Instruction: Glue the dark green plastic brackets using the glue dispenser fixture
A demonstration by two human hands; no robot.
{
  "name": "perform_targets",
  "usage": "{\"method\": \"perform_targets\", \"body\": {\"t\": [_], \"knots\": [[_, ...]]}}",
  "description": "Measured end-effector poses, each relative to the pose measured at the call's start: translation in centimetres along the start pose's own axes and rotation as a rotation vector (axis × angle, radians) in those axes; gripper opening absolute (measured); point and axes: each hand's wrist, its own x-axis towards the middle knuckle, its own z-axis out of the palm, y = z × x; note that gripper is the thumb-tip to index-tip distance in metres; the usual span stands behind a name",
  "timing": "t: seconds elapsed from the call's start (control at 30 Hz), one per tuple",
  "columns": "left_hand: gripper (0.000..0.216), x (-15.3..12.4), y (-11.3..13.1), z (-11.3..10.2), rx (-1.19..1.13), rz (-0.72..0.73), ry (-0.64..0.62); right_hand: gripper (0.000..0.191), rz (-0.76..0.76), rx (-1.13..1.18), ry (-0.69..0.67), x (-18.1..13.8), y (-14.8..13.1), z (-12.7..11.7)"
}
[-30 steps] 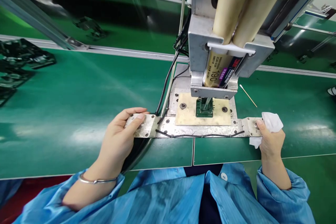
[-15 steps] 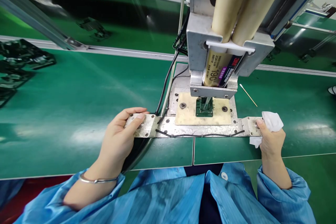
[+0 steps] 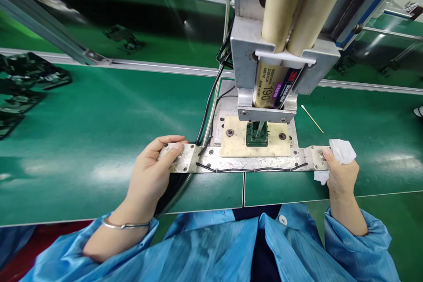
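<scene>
My left hand (image 3: 150, 169) is wrapped round the left end bracket (image 3: 187, 158) of a metal base, its thumb on the button there. At the other end, my right hand (image 3: 343, 178) grips the right end bracket (image 3: 313, 157), thumb on its button (image 3: 323, 157). A crumpled white tissue (image 3: 343, 150) is tucked in that same hand. Between the hands, a small green part (image 3: 257, 140) sits in a cream fixture plate (image 3: 236, 145). Above it stands a dispensing head with a twin-barrel adhesive cartridge (image 3: 269, 86), whose clear nozzle (image 3: 261, 128) reaches down into the part.
Black cables (image 3: 208, 108) run beside the fixture's left side. A cotton swab (image 3: 312, 119) lies on the green bench (image 3: 132, 105) to the right. Dark green parts (image 3: 42, 70) are piled at far left. A metal rail (image 3: 172, 69) crosses behind.
Both hands keep their grip on the end brackets, and the green part stays in place. The view has shifted slightly, so the dispensing head appears a little further left.
</scene>
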Motion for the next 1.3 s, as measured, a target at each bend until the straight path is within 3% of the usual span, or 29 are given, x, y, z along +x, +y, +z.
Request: {"method": "perform_targets", "body": {"t": [1.3], "knots": [[0.035, -0.01, 0.24, 0.15, 0.01, 0.019, 0.006, 0.059, 0.005, -0.011, -0.005, 0.18, 0.31, -0.01]]}}
